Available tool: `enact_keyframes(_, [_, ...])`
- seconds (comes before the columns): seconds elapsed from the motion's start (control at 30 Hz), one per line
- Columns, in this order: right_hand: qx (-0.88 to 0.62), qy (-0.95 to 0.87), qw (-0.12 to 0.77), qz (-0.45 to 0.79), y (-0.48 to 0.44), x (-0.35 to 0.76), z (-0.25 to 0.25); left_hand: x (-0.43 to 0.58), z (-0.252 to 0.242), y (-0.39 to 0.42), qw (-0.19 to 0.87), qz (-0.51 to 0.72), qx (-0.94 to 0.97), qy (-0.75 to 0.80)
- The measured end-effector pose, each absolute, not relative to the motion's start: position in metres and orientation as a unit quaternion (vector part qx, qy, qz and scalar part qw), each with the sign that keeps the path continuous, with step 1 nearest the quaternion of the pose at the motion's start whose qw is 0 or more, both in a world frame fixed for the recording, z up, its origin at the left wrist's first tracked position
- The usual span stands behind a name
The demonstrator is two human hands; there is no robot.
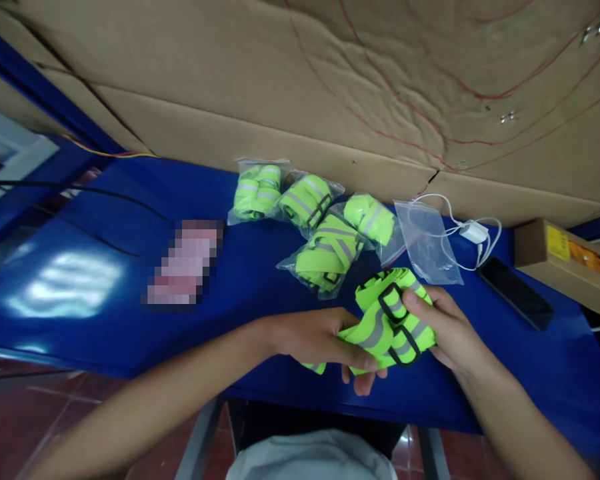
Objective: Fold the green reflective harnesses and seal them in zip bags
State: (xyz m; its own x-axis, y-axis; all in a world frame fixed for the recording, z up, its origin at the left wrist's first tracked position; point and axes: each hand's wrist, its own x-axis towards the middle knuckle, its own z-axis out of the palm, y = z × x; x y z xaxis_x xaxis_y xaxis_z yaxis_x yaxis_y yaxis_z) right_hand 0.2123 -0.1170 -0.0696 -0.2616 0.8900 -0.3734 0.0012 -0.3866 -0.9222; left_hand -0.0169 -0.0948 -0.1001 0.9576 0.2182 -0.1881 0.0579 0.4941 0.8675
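Observation:
A neon-green reflective strap (373, 330) with grey stripes and black buckles is folded into a bundle between my hands, above the table's front part. My left hand (325, 340) is closed around its left side, with the thumb lying along the lower edge and a short strap end showing beneath. On the other side my right hand (445, 327) grips the bundle, thumb pressed on top beside a buckle. Just beyond it lies a flat clear plastic bag (430, 243). Several bagged straps, among them one rolled strap (257, 193) and one larger bundle (327, 257), lie behind my hands.
The blue table (260, 280) backs onto a cardboard wall (220, 73) with red wires. At right are a white charger with cable (474, 231), a black phone (516, 293) and a cardboard box (565, 263). A blurred-out pink item (185, 263) and dark cables (105, 190) are at left.

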Motion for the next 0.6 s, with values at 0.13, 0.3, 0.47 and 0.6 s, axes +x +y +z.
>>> enact_keyframes(0.13, [-0.481, -0.388, 0.298, 0.728, -0.114, 0.210, -0.070, -0.016, -0.098, -0.098, 0.833, 0.032, 0.539, 0.120])
enact_keyframes(0.3, [-0.447, -0.343, 0.240, 0.790, -0.112, 0.207, -0.074, -0.014, -0.093, -0.103, 0.819, 0.054, 0.563, 0.101])
enact_keyframes(0.47, [-0.438, -0.354, 0.261, 0.784, -0.112, 0.203, -0.086, -0.014, -0.081, -0.104, 0.800, 0.060, 0.597, 0.030])
enact_keyframes(0.6, [-0.485, -0.442, 0.302, 0.692, -0.109, 0.202, -0.091, -0.012, -0.083, -0.108, 0.726, 0.113, 0.673, 0.089])
